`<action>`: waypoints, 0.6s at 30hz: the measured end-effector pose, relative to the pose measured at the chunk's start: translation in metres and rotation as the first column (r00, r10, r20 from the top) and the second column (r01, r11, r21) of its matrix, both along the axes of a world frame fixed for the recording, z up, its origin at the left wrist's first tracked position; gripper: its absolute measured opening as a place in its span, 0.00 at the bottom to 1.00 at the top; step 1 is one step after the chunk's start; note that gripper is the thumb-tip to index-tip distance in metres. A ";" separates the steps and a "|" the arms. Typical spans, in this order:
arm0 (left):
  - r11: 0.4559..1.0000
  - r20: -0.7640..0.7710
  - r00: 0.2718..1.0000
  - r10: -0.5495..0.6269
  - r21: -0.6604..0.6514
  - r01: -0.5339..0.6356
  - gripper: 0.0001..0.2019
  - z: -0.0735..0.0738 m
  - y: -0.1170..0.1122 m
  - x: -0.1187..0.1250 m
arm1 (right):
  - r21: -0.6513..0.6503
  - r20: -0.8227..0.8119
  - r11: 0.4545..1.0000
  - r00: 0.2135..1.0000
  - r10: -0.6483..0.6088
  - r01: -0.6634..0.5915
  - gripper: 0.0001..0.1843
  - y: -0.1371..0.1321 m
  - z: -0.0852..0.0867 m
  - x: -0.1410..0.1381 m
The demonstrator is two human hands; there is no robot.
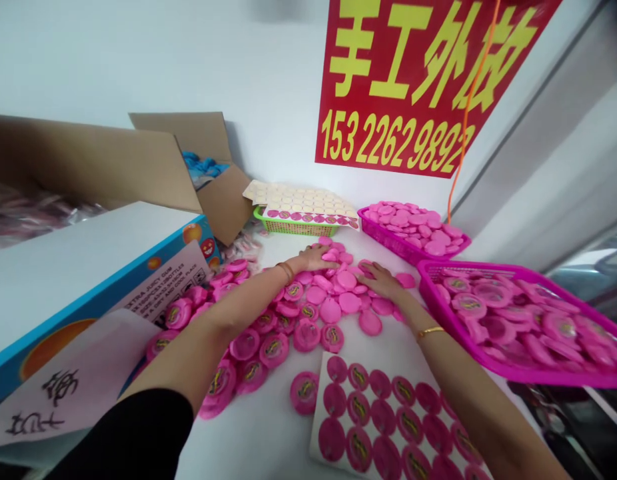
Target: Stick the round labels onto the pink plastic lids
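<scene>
Both my arms reach out over a spread of round pink plastic cases [330, 311] on the white table. My left hand [313, 259] lies on the far left part of the plain cases, fingers stretched out. My right hand [381, 280] rests on the right side of the same spread, its fingers apart. Under and beside my left arm lie several pink cases with labelled round stickers [274, 349]. A single stickered case [304, 393] sits apart near the sticker sheet [322, 427]. That sheet carries rows of round pink stickers, and my right forearm covers part of it.
Two magenta baskets of pink cases, a near one [488, 357] and a far one [393, 243], stand at right. A green basket [298, 227] bears sticker sheets [308, 200] at the back. Cartons [88, 243] line the left side. An orange cord [467, 113] hangs down.
</scene>
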State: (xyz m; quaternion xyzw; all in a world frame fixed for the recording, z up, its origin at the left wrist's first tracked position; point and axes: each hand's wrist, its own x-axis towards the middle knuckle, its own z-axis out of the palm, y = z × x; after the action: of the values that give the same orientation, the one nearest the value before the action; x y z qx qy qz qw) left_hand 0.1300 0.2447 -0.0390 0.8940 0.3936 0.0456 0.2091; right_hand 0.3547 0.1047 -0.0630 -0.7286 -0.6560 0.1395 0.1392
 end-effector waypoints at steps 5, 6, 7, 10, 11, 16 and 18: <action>0.964 0.094 0.964 -0.248 -0.073 0.255 0.38 0.009 -0.024 -0.008 | -0.024 -0.021 0.992 0.992 -0.126 0.125 0.33 -0.045 0.006 -0.012; 0.952 0.125 0.952 -0.278 -0.097 0.290 0.36 0.011 -0.026 -0.008 | -0.025 -0.017 0.989 0.989 -0.149 0.148 0.33 -0.050 0.009 -0.012; 0.950 0.153 0.949 -0.275 -0.111 0.293 0.35 0.014 -0.025 -0.007 | -0.022 -0.011 0.985 0.985 -0.173 0.173 0.33 -0.053 0.012 -0.011; 0.984 0.205 0.968 -0.142 -0.074 0.160 0.37 0.020 -0.011 0.005 | 0.011 0.023 0.955 0.954 -0.298 0.297 0.36 -0.048 0.019 -0.004; 0.993 0.207 0.974 -0.095 -0.047 0.107 0.38 0.022 -0.004 0.012 | 0.018 0.033 0.938 0.937 -0.347 0.346 0.38 -0.043 0.020 0.000; 0.999 0.101 0.994 -0.043 -0.007 0.044 0.35 0.016 0.028 0.053 | -0.048 0.075 0.882 0.882 -0.466 0.470 0.40 -0.018 0.014 0.014; 0.997 0.039 0.996 -0.080 -0.018 0.081 0.34 0.009 0.030 0.068 | -0.076 0.095 0.890 0.892 -0.442 0.450 0.40 -0.017 0.008 0.016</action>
State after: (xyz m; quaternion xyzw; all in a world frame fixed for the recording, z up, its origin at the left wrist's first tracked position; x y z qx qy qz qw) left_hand 0.1982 0.2747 -0.0303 0.9061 0.3535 0.0502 0.2271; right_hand 0.3704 0.0881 -0.0546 -0.8703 -0.4685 0.1076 0.1074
